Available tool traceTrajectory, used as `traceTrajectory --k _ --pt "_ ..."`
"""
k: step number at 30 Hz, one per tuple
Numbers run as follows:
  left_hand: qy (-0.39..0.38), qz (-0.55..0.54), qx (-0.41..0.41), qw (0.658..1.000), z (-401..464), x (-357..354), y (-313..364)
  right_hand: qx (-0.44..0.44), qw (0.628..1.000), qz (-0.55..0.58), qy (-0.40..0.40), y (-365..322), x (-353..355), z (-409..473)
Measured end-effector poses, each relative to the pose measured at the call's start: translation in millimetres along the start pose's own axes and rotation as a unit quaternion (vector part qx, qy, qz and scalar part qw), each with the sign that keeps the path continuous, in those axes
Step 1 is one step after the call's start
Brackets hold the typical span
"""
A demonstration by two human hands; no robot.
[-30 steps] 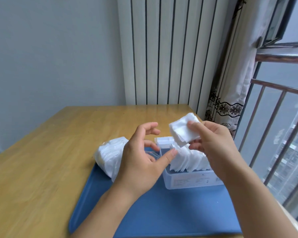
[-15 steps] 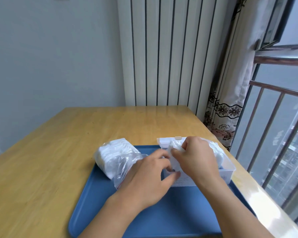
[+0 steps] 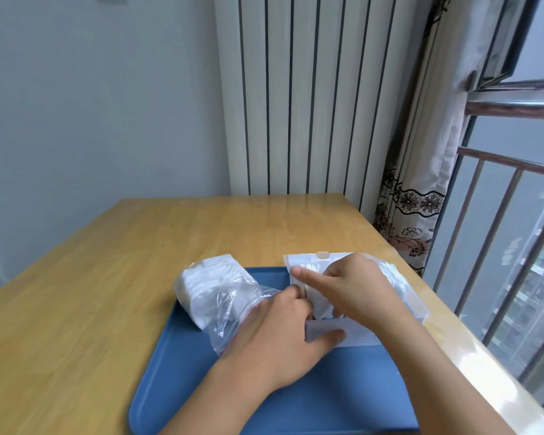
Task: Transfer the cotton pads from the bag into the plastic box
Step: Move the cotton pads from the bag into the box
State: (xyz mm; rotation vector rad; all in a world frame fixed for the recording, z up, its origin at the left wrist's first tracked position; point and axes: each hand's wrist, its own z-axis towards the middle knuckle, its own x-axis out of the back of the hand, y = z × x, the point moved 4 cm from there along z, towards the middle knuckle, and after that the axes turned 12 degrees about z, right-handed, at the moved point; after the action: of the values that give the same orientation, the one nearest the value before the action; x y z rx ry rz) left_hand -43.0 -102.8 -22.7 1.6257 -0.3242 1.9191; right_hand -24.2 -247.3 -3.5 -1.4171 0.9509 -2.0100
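A clear plastic bag (image 3: 215, 288) of white cotton pads lies on its side on the blue tray (image 3: 327, 400), its open mouth toward me. To its right stands the clear plastic box (image 3: 416, 307), with its open lid (image 3: 308, 260) at the far side. My right hand (image 3: 355, 287) is down in the box, fingers curled on a stack of cotton pads (image 3: 319, 301), index finger stretched out to the left. My left hand (image 3: 280, 334) grips the box's near left corner, thumb on the front wall, fingertips against the pads. Most of the box's inside is hidden by my hands.
The tray lies on a wooden table (image 3: 107, 293) whose right edge runs along a window with metal railing bars (image 3: 496, 233). A radiator (image 3: 296, 95) and a patterned curtain (image 3: 412, 208) stand behind the table.
My right hand has brought a stack of pads down from above the box into it. My left hand has dropped from mid-air onto the box's near left corner.
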Motion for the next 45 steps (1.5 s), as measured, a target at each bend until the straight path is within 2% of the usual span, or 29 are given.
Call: traceTrajectory --k 2,4,5,7,9,11,14,16,17,18,19,21,22,23,24,25,27,29,34,40,42,45 --pt "0.000 0.012 0.004 1.000 1.1 0.6 -1.5 0.050 0.995 0.003 0.091 -5.9 8.6 -1.6" --pt "0.000 0.024 0.008 1.000 0.9 0.6 -3.2 0.150 0.975 -0.016 0.165 -18.6 15.7 -6.5" --pt "0.000 0.025 0.009 1.000 1.0 0.1 -3.8 0.195 0.969 -0.015 0.152 -23.6 15.4 -8.0" --pt "0.001 0.026 0.008 1.000 1.5 -1.8 -4.8 0.227 0.972 -0.020 0.052 -22.8 4.5 -5.8" --pt "0.003 0.025 -0.001 1.000 2.2 -4.0 -4.5 0.198 0.976 -0.079 -0.042 -15.0 -10.4 -6.3" --pt "0.009 0.018 -0.009 1.000 2.1 -2.9 -3.4 0.173 0.973 -0.126 -0.081 -9.6 -16.2 -5.8" --pt "0.012 0.005 -0.012 1.000 1.5 -0.9 -1.8 0.133 0.977 -0.102 -0.132 -5.4 -12.5 -6.5" --pt "0.014 -0.002 -0.013 1.000 1.5 0.0 -1.7 0.122 0.975 -0.038 -0.181 -9.9 -8.9 -11.3" --pt "0.016 -0.006 -0.012 1.000 1.2 0.6 -2.0 0.122 0.976 0.008 -0.180 -13.9 -5.3 -13.3" --pt "0.016 -0.008 -0.009 1.000 0.6 1.8 -2.0 0.123 0.980 0.044 -0.147 -16.7 0.7 -13.2" --pt "0.014 -0.008 -0.004 1.000 -0.3 3.0 -2.2 0.126 0.987 0.063 -0.078 -17.3 10.1 -10.1" --pt "0.016 -0.009 0.005 1.000 -2.1 6.2 -1.0 0.141 0.984 0.026 0.107 -16.8 36.0 -6.2" --pt "0.025 -0.010 0.008 1.000 -2.8 8.8 -0.1 0.143 0.976 0.005 0.167 -15.6 47.9 -6.0" --pt "0.033 -0.010 0.010 0.999 -3.3 10.9 0.6 0.124 0.976 0.008 0.176 -12.5 56.4 -5.6" --pt "0.043 -0.010 0.013 0.999 -3.5 12.6 1.0 0.090 0.987 0.032 0.132 -9.7 58.9 -5.7" --pt "0.053 -0.010 0.016 0.998 -3.4 14.2 1.4 0.044 0.997 0.045 0.053 -8.8 54.9 -7.6" --pt "0.062 -0.015 0.025 0.998 -2.8 14.1 1.7 -0.016 0.993 0.006 -0.117 -6.4 36.4 -14.5" --pt "0.048 -0.023 0.044 0.998 -3.0 10.7 0.1 -0.008 0.981 -0.064 -0.184 -3.1 21.6 -16.1" --pt "-0.001 0.001 0.064 0.998 -2.6 6.0 -0.6 0.022 0.973 -0.082 -0.213 -4.4 5.3 -18.3" --pt "0.002 -0.041 0.059 0.997 -3.9 5.8 0.9 0.057 0.976 -0.067 -0.201 -2.6 3.6 -13.0" --pt "0.026 -0.062 0.047 0.997 -8.1 14.4 6.0 0.094 0.979 -0.056 -0.171 -6.1 7.2 -11.9" --pt "0.140 -0.205 -0.015 0.969 -15.4 49.0 11.0 0.187 0.979 0.041 -0.073 -24.4 16.0 -19.0"
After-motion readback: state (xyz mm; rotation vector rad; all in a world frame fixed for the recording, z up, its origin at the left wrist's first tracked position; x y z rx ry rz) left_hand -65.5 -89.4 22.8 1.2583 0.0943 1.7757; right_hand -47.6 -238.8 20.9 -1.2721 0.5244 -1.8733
